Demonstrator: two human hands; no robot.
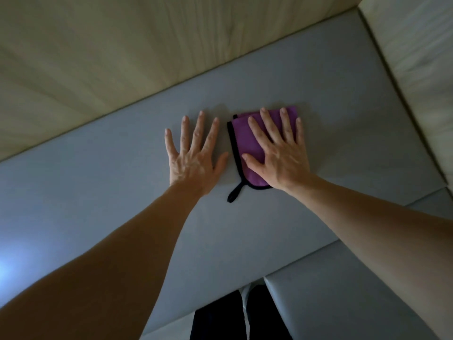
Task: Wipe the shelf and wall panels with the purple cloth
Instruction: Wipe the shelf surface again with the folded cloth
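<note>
Right hand (282, 158) presses flat, fingers spread, on one cloth (247, 143); left hand (193, 155) lies flat beside it on the shelf (98, 187); two wood panels (122, 57) beyond.

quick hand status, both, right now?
Left hand: open, fingers spread flat on the grey panel, holding nothing.
Right hand: open, flat, pressing the folded purple cloth with black trim against the panel.

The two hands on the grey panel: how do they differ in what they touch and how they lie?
The right hand presses flat on the folded purple cloth; the left hand lies on the bare grey panel beside the cloth, not touching it. The left hand's fingers spread wider than the right hand's. Both are open, palm down, with fingers straight.
</note>
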